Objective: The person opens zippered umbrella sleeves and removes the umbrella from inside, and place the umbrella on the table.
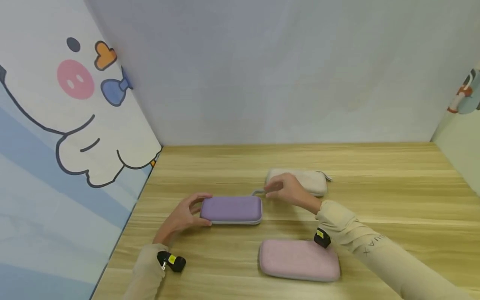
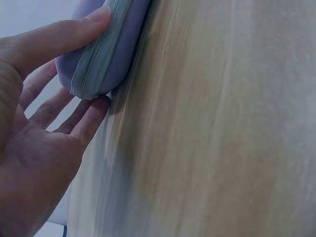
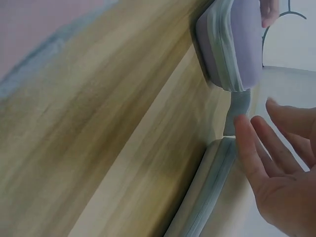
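Note:
A purple zip case lies on the wooden table, its pale zip band along the edge. My left hand holds its left end, thumb on the near side and fingers at the far side. From the case's right end a grey strap reaches toward a cream zip case. Partly in front of that cream case is my right hand, its fingers loosely bent and thumb apart. A right fingertip is beside the strap; whether it touches cannot be told.
A pink zip case lies nearer the front, below the right forearm. Behind the table stands a plain pale wall. A cartoon-printed panel borders the left side.

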A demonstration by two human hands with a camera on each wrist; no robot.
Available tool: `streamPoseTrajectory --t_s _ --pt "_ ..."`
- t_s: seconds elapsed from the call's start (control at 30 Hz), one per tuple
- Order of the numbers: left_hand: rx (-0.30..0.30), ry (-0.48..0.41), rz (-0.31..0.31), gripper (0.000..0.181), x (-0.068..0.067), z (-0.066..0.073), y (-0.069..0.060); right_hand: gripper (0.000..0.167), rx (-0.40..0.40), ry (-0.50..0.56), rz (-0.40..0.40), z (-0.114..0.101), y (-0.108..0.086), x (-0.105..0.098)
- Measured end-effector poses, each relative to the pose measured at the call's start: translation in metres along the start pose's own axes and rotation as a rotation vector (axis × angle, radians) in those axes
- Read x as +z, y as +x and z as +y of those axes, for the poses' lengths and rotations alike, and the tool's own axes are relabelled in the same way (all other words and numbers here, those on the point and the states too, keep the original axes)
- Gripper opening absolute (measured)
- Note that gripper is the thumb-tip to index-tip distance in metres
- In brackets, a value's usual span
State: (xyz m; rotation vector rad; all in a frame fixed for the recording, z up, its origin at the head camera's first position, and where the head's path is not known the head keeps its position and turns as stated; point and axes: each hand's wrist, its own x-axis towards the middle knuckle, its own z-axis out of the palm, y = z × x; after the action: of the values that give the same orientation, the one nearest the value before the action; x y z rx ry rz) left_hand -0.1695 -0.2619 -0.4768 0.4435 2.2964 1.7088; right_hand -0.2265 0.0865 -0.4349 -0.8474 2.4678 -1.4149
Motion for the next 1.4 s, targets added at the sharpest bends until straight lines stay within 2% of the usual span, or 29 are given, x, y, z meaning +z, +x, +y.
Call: streamPoseTrajectory --t_s 0.2,0.3,0.57,0.73,0.83,0.97,1.1,1.3,1.4 --pt "-0.002 -0.006 0.009 0.077 -0.004 -0.003 0.001 0.017 0.013 -0.053 -0.067 0.001 0.016 0.011" --pt "-0.001 -0.010 0.007 0.075 -0.005 -0.004 0.002 0.025 0.026 -0.049 -0.109 0.003 0.022 0.019" --pt "-0.004 0.000 -0.001 0.073 -0.003 -0.003 0.006 0.044 -0.040 -0.038 -0.161 0.005 0.028 0.028" --pt "-0.027 0.002 0.018 0.074 -0.001 -0.002 0.007 0.037 -0.047 -0.099 -0.174 0.003 0.029 0.027" --pt "-0.046 0.007 0.027 0.074 -0.002 -0.001 0.008 0.033 -0.058 -0.156 -0.155 0.004 0.032 0.028" --pt "-0.042 0.012 0.030 0.073 -0.003 -0.002 0.009 0.030 -0.077 -0.249 -0.117 0.006 0.037 0.032" --pt "-0.039 0.004 0.028 0.074 -0.002 -0.003 0.009 0.027 -0.091 -0.322 -0.128 0.004 0.040 0.032" --pt "-0.050 -0.006 0.034 0.074 -0.001 -0.005 0.011 0.025 -0.060 -0.328 -0.175 0.000 0.039 0.028" --pt "-0.059 -0.008 0.040 0.075 -0.001 -0.006 0.011 0.025 -0.066 -0.315 -0.172 0.001 0.039 0.029"
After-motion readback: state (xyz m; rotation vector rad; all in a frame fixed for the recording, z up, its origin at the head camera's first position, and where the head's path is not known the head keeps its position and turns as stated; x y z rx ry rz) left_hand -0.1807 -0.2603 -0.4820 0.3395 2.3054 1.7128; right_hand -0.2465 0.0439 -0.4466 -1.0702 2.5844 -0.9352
